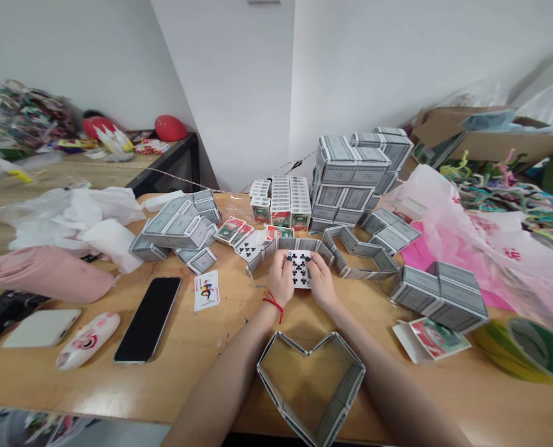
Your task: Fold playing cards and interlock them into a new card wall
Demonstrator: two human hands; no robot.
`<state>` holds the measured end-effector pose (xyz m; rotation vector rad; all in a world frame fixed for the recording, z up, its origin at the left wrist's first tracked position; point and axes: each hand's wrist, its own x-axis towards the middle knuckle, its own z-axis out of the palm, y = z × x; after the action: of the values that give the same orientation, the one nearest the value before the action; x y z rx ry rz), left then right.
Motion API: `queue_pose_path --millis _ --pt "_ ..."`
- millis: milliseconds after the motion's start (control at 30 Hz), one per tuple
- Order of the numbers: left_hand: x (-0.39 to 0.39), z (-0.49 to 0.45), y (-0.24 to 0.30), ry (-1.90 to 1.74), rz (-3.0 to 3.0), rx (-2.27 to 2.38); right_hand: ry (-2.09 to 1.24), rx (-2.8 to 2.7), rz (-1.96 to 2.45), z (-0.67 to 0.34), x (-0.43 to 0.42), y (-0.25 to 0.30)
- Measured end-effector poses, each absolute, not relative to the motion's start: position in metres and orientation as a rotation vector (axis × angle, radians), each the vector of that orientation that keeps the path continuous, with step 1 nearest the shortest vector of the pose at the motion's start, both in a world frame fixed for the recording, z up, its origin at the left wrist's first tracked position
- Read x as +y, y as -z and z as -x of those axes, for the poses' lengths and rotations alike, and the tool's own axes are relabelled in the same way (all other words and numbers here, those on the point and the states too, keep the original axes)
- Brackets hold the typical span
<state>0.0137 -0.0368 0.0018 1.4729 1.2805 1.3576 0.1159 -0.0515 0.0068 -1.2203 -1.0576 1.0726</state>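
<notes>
Between both hands is a playing card [300,270], a nine of clubs, face up; whether more cards lie under it I cannot tell. My left hand [282,277], with a red string at the wrist, grips its left edge. My right hand [320,279] grips the right edge, thumb on the face. Just behind them stands a folded strip of cards [262,256]. Nearer me, between my forearms, a heart-shaped frame of folded cards [276,406] stands on the table. A joker card [206,290] lies face up to the left.
Card-built blocks stand at left [176,223], back right [346,177] and right [439,295]. Stacked card boxes [280,202] are at the back. A phone [148,320], a computer mouse [88,340] and a roll of tape [527,351] lie on the wooden table [178,388].
</notes>
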Motion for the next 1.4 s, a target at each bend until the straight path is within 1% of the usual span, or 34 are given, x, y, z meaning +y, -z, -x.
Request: queue_pose_path --millis 933,1400 --pt "-0.039 -0.017 -0.013 -1.420 -1.313 1.177 -1.013 -1.074 1.189 -0.119 -0.048 -0.007" --pt "-0.037 -0.017 -0.012 -1.439 -1.299 1.223 -0.978 -1.134 1.184 -0.119 -0.047 -0.006"
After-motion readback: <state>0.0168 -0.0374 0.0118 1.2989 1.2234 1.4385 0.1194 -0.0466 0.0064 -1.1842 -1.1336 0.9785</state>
